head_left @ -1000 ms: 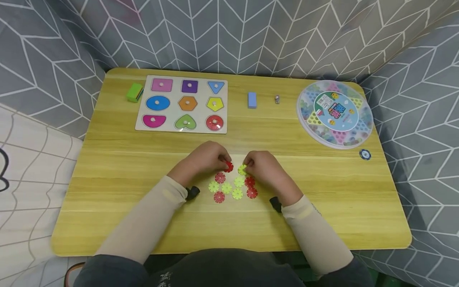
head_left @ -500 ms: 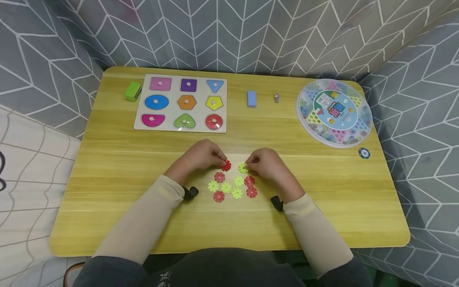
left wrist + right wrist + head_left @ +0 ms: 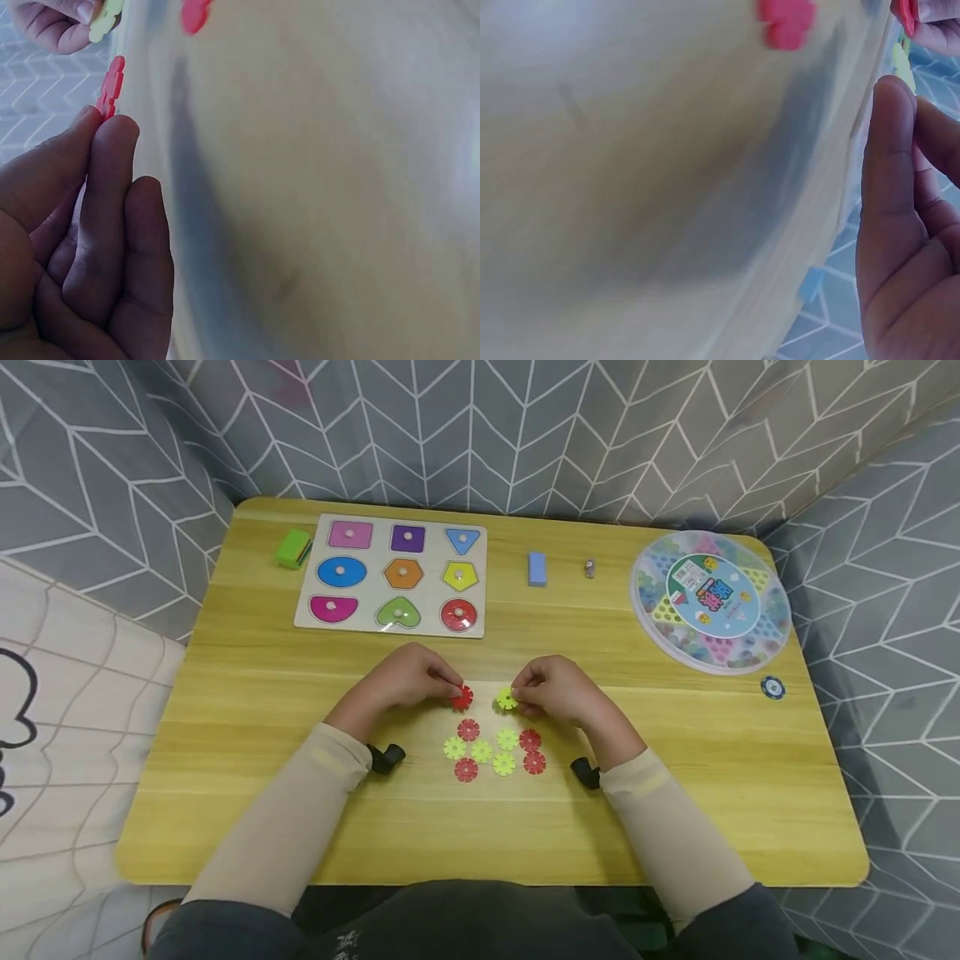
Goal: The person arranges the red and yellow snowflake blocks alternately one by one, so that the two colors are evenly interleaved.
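Observation:
My left hand [image 3: 411, 677] pinches a red notched disc [image 3: 463, 697] between thumb and forefinger; the left wrist view shows this red disc [image 3: 112, 88] edge-on beyond the fingertips. Opposite it, my right hand [image 3: 557, 687] pinches a yellow-green notched disc [image 3: 506, 698], which in the right wrist view peeks out past the forefinger as a thin yellow disc [image 3: 902, 66]. Just below both hands, several more discs lie flat on the table, among them a red disc [image 3: 468, 730], a yellow disc [image 3: 454, 748] and another red disc [image 3: 535, 762].
A shape puzzle board [image 3: 390, 575] lies at the back left, beside a green block [image 3: 294, 548]. A blue block [image 3: 537, 569] and a small grey object [image 3: 589, 568] are at the back. To the right are a round game box [image 3: 712, 602] and a dark chip [image 3: 773, 687].
Both hands have lifted slightly back from the laid discs, each carrying its disc. The left hand has drawn a little leftward, widening the gap between the two held discs.

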### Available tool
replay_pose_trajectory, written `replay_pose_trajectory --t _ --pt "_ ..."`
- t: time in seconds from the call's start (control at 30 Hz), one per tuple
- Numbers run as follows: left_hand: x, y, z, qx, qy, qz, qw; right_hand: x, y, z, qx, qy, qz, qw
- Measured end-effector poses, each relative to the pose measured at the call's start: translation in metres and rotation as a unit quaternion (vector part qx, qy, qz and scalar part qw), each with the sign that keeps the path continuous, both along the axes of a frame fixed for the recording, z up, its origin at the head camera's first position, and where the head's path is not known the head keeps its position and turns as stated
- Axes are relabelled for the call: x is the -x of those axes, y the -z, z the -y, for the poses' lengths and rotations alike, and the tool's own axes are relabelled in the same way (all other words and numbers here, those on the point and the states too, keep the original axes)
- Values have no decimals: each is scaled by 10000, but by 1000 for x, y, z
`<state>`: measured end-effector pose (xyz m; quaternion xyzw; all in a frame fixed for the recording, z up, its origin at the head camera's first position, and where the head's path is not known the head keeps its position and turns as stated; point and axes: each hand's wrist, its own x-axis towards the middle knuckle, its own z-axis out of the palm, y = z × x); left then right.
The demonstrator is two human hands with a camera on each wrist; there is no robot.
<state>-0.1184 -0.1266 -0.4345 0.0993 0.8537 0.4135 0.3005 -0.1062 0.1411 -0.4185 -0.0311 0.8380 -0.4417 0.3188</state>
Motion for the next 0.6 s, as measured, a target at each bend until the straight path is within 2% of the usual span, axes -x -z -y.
replay_pose_trajectory --t 0.2,0.4,0.6 --pt "2 -10 36 -171 -495 -68 9986 13 -8 25 329 -114 119 9993" --pt "1 -22 75 -289 -1086 208 9934 27 -13 55 444 -366 105 9983" --pt "-3 -30 106 -42 -1408 194 9898 36 -18 91 418 -659 201 9968"
